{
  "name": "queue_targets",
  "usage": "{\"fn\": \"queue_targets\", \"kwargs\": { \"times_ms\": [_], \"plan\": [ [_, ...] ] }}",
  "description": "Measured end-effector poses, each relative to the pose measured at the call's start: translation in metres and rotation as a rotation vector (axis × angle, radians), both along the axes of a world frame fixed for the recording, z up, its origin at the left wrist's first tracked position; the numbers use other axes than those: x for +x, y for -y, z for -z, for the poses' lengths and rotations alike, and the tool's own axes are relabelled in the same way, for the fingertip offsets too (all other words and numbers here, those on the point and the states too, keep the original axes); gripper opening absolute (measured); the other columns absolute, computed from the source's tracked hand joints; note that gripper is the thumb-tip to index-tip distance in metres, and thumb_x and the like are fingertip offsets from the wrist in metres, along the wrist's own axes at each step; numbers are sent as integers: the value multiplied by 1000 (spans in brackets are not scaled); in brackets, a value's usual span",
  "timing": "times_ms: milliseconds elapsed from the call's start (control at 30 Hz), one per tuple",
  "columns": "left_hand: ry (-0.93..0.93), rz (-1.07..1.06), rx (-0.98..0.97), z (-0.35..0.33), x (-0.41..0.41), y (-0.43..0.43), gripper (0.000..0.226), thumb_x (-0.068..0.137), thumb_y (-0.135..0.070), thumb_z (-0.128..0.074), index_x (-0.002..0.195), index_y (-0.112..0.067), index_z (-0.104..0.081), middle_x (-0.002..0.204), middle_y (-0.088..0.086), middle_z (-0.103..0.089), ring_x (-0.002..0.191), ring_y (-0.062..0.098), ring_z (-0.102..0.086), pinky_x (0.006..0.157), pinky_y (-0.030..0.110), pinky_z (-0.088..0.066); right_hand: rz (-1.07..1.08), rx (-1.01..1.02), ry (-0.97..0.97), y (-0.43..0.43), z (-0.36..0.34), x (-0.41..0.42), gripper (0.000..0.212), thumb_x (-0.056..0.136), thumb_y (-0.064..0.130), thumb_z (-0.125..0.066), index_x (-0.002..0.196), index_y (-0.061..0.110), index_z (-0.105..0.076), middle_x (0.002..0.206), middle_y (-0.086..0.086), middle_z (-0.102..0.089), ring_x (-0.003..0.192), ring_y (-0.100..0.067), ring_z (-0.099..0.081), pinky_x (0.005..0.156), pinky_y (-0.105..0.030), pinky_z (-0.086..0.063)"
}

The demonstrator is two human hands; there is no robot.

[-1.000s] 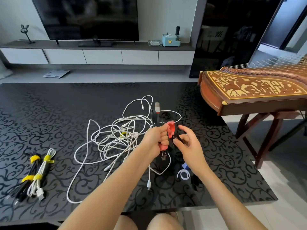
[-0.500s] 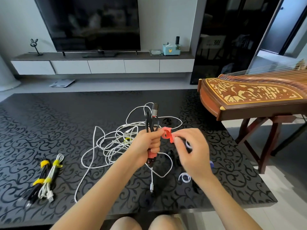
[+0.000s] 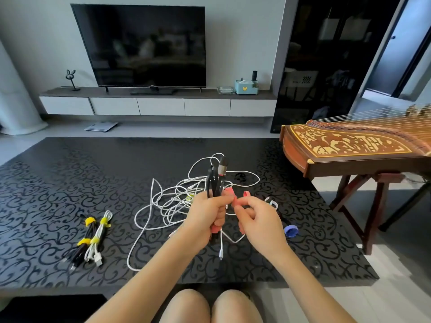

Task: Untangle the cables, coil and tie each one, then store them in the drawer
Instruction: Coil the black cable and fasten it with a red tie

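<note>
My left hand [image 3: 207, 215] grips a folded black cable [image 3: 215, 180] upright, its silver plug pointing up. A red strap tie [image 3: 229, 192] wraps round that bundle, and my right hand [image 3: 254, 216] pinches its free end just right of the left hand. Behind my hands lies a tangle of white cables [image 3: 172, 201] on the black patterned table [image 3: 70, 183]. At the left of the table lie two coiled cables, one black [image 3: 85, 241] and one white [image 3: 98, 238], each bound with yellow ties.
A blue tie [image 3: 291, 230] and a small white loop [image 3: 273, 203] lie on the table right of my hands. A wooden zither on a stand [image 3: 345, 148] borders the table's right side. A TV cabinet with white drawers [image 3: 161, 106] runs along the far wall.
The camera has tilted up and both hands have risen slightly. My right hand has pulled the red tie's end across to the right of the black cable bundle.
</note>
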State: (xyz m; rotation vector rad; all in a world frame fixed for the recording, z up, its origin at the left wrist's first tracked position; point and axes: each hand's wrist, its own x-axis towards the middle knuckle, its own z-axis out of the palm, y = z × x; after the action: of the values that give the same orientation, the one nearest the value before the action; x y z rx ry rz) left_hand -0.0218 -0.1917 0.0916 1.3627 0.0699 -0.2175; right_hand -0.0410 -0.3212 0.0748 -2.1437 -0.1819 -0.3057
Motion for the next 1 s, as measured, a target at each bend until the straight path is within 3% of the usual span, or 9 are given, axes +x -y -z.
{"fn": "queue_targets", "kwargs": {
  "times_ms": [167, 267, 367, 467, 567, 633, 700, 800, 1000],
  "plan": [
    [-124, 36, 77, -5, -14, -6, 9, 87, -11, -60, 82, -17, -55, 49, -10, -24, 38, 6, -19, 38, 18, -17, -16, 365, -235, 10, -19, -10, 28, 87, 0, -57, 82, 20, -76, 36, 12, -39, 36, -6, -25, 45, -13, -26],
    [-281, 75, 28, -10, -21, -14, 8, 87, -23, -56, 84, -16, -54, 51, -8, -28, 40, 7, -22, 40, 18, -19, -5, 617, -211, 25, -30, -21, 30, 88, 0, -53, 94, 16, -77, 51, 8, -57, 53, -14, -36, 48, -16, -33],
    [-302, 120, -2, -13, -28, -16, 24, 90, -35, -43, 96, -14, -53, 55, -7, -32, 43, 7, -24, 39, 17, -20, -103, 730, -151, 24, -38, -31, 34, 93, 8, -53, 97, 33, -75, 51, 5, -46, 51, -10, -35, 51, -12, -42],
    [-247, 171, 51, -15, -36, -9, 34, 94, -45, -27, 91, -17, -46, 56, -6, -33, 47, 9, -23, 38, 17, -18, -221, 688, -105, 3, -34, -39, 37, 93, 6, -52, 102, 34, -74, 64, 2, -58, 47, -5, -35, 62, -14, -41],
    [-82, 93, 279, -10, -43, -4, 48, 98, -50, -14, 85, -17, -46, 58, -5, -36, 47, 10, -29, 48, 22, -33, -101, 588, -65, -14, -24, -42, 36, 93, 9, -55, 97, 39, -74, 47, 6, -47, 45, -6, -36, 82, -27, -42],
    [88, 17, 589, -4, -47, -4, 68, 97, -55, -7, 88, -11, -57, 67, 1, -53, 60, 18, -50, 70, 32, -40, -51, 611, -48, -19, -18, -44, 36, 93, 8, -56, 97, 39, -73, 42, 4, -40, 45, -7, -36, 61, -22, -47],
    [241, -64, 827, 2, -51, -7, 77, 94, -58, -3, 77, -9, -61, 72, 2, -63, 74, 20, -59, 72, 35, -42, -39, 598, -9, -22, -13, -48, 35, 93, 8, -56, 97, 39, -72, 42, 3, -43, 44, -8, -38, 51, -19, -44],
    [327, -102, 880, 5, -55, -7, 63, 92, -61, -7, 53, -28, -44, 47, -8, -50, 57, 4, -52, 57, 24, -36, -55, 568, -1, -27, -7, -53, 38, 93, 10, -57, 92, 45, -71, 41, 0, -44, 43, -10, -40, 50, -22, -43],
    [368, -166, 781, 14, -50, -9, 43, 97, -51, -28, 76, -33, -60, 59, -11, -56, 59, -2, -51, 60, 26, -39, -47, 429, 27, -24, 0, -57, 29, 94, 13, -57, 101, 38, -69, 39, 2, -47, 41, -10, -43, 54, -19, -44]
  ]
}}
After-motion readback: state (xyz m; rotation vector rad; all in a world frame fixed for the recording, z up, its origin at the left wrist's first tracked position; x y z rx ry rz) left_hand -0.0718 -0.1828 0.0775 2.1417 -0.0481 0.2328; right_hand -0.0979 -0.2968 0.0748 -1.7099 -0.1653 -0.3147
